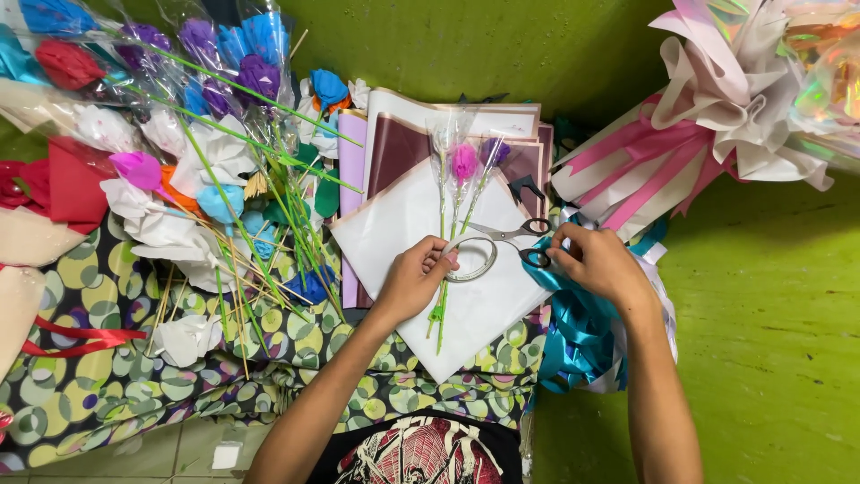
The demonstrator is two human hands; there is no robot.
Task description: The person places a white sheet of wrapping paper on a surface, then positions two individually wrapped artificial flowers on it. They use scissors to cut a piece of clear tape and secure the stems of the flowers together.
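Observation:
My left hand grips a clear tape roll and presses down on green flower stems. Three wrapped stems, one with a pink paper flower, lie on a white square sheet. My right hand rests at the black handles of a pair of scissors, which lie on the sheet with blades pointing left. Whether the fingers are in the handles is unclear.
Many paper flowers on green stems are heaped at the left on a circle-patterned cloth. Teal ribbon lies under my right wrist. A pink-and-white wrapped bouquet sits at the upper right. Stacked wrapping sheets lie behind.

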